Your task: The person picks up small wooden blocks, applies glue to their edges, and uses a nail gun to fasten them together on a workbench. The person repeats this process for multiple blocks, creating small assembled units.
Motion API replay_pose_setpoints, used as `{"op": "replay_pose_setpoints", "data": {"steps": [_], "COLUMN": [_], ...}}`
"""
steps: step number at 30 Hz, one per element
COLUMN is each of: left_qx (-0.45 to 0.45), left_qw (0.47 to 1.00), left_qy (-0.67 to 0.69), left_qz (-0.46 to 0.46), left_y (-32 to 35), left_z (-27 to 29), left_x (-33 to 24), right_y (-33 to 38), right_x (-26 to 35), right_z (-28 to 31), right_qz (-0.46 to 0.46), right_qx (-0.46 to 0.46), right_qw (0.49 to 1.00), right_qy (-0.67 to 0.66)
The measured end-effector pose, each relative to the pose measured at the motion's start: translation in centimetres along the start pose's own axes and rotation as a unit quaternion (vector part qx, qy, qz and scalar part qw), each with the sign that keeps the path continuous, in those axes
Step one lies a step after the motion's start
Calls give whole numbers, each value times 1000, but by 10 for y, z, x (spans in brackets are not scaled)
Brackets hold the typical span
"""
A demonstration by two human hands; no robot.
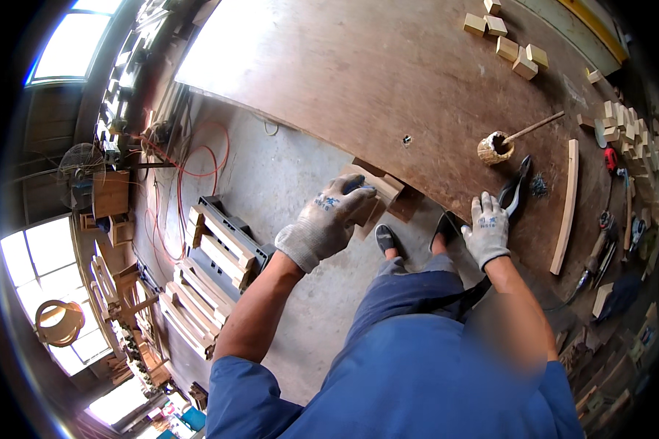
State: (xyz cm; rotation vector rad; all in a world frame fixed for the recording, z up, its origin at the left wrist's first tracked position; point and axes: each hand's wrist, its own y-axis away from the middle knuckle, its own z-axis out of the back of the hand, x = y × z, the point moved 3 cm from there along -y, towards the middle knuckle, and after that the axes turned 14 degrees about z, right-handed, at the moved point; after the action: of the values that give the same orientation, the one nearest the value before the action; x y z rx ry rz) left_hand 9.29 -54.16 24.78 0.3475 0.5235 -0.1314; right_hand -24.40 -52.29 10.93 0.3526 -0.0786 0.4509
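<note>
My left hand [331, 218], in a pale work glove, is closed beside the near edge of the wooden table [388, 88]. A small dark blue thing [354, 184] shows at its fingers; I cannot make out its kind. Wooden pieces [382, 187] lie just beyond and under those fingers, by the table edge; whether the hand touches them is unclear. My right hand [487, 230], gloved too, rests flat on the tabletop with its fingers stretched out. Next to its fingertips lie black-handled pliers [518, 186] and a small heap of dark nails or screws [539, 185].
On the table stand a crusted pot [493, 148] with a stick, a long wooden strip [566, 208] and several wood blocks [507, 48]. Tools, including a red-handled screwdriver [611, 159], lie at the right. Wooden frame parts [223, 249] are stacked at left, near red hoses [179, 212].
</note>
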Motion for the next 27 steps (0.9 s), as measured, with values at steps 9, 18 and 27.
{"op": "replay_pose_setpoints", "data": {"steps": [9, 18, 27], "left_qx": [-6, -12, -7], "left_qw": [1000, 1000, 1000], "left_qy": [0, 1, -14], "left_qz": [-9, -14, -17], "left_y": [-1, -3, -4], "left_z": [-2, -4, -4], "left_x": [3, 4, -1], "right_y": [-1, -1, -1], "right_x": [0, 0, 0], "right_z": [-2, -3, -3], "right_qz": [-5, -7, -9], "right_qx": [1, 2, 0], "right_qw": [1000, 1000, 1000], "right_qy": [3, -6, 0]}}
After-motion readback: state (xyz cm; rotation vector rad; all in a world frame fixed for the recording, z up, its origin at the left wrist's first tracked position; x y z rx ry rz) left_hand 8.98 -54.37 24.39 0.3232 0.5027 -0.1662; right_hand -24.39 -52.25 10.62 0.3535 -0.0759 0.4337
